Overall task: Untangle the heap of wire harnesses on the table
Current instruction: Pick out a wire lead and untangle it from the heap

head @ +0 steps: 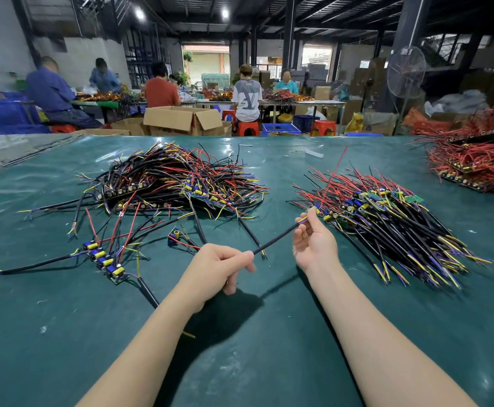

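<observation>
Black harness (pixel 275 237) spans both hands above the tabletop (pixel 269 333), axis lower-left to upper-right: left hand (pixel 219 267) grip pinches the near end, right hand (pixel 313 243) grip pinches the board end, nearer the aligned pile (pixel 392 221) at right; heap (pixel 175 180) lies far-left.

upper centre: open cardboard box (pixel 181 120) | right of it: red plastic stools (pixel 248 128), blue crate (pixel 281 129) | upper right: pedestal fan (pixel 406 71) | upper background: seated workers (pixel 247 92)
</observation>
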Available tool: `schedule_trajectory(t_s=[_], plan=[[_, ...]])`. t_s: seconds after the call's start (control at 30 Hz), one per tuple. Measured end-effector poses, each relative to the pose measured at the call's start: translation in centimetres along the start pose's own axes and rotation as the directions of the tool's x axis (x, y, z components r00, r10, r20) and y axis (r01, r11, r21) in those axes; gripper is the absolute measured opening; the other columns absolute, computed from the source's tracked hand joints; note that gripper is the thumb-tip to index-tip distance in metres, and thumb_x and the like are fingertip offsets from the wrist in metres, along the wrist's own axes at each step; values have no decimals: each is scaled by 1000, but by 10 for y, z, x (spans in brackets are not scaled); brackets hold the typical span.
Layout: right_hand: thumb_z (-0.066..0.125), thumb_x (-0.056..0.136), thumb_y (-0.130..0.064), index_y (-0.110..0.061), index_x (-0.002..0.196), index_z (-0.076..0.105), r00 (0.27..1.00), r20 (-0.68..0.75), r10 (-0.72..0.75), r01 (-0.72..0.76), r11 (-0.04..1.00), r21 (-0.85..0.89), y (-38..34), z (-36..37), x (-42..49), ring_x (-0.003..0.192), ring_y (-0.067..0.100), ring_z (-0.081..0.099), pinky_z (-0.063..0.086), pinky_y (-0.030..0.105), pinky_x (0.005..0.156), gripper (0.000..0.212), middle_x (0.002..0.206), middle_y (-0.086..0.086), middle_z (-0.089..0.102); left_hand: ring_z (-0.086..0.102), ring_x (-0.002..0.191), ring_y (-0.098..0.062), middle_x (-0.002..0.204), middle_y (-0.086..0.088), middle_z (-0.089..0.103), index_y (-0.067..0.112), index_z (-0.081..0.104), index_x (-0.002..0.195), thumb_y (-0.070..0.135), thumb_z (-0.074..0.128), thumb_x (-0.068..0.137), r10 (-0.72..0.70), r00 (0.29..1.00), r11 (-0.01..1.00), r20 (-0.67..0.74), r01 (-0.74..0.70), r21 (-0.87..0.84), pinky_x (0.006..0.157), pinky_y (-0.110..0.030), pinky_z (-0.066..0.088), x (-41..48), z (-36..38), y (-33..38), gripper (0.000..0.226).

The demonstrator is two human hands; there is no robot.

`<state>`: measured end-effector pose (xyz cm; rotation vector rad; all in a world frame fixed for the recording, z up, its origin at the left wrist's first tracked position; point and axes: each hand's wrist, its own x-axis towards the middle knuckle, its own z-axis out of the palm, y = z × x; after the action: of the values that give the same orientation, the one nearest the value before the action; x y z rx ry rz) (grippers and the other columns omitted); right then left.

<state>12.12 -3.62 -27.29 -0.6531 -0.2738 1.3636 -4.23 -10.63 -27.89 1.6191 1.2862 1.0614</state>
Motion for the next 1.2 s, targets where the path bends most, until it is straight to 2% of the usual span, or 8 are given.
schedule_trajectory(t_s=[0.17,0.37,0.6,0.8,0.87,0.97,1.03,1.2], plan=[[55,92,-17,-8,64,51,995,-77,60,-60,998,2,3,3,1,25,3,43,37,10,31,30,35,-2,53,31,29,-9,29,5,33,20,51,36,38,61,81,27,999,1000,-43,-27,6,43,-17,32,-2,2,3,49],[54,93,-18,-8,66,52,1000,-14,23,-23,1000,3,-2,6,0,27,3,45,37,10,32,29,37,-2,54,40,29,-6,28,6,39,19,44,40,34,55,89,14,990,936,-138,36,350,46,-18,36,-1,0,-1,52],[50,94,-20,-10,66,51,994,40,106,-109,991,84,-2,0,0,26,2,44,38,7,33,30,38,-3,54,36,28,-8,29,6,37,21,50,38,36,54,86,70,994,996,83,-65,-63,42,-15,30,-5,5,8,51],[51,94,-21,-11,69,52,988,79,134,-137,990,31,2,1,-2,28,1,45,37,7,33,27,41,-5,54,29,26,-6,31,8,29,19,50,38,33,65,80,41,971,949,235,36,-314,37,-14,26,-8,1,11,47],[53,93,-21,-10,68,53,991,72,116,-115,993,-22,1,2,-2,29,2,46,37,8,33,27,41,-5,54,36,28,-5,33,7,31,17,58,43,30,69,79,-1,933,946,360,118,-303,37,-13,33,-11,-5,12,40],[55,92,-20,-9,66,54,993,53,107,-103,992,-71,1,4,-4,30,1,49,39,9,33,28,40,-5,55,51,38,-7,39,6,45,17,70,57,25,64,74,-100,795,962,598,230,-144,40,-16,42,-16,-19,15,19],[55,92,-20,-9,66,54,992,58,110,-105,992,-75,3,6,-5,30,2,50,40,9,33,28,40,-4,56,56,43,-8,43,5,51,16,72,59,31,64,72,-169,737,958,655,280,-67,40,-16,43,-17,-27,15,21],[54,92,-20,-9,66,54,989,89,118,-106,986,-128,12,11,-11,30,1,49,40,10,33,28,40,-4,56,60,49,-11,57,-5,59,17,68,54,46,45,89,-318,882,930,347,361,-67,43,-19,45,-8,-25,11,51]])
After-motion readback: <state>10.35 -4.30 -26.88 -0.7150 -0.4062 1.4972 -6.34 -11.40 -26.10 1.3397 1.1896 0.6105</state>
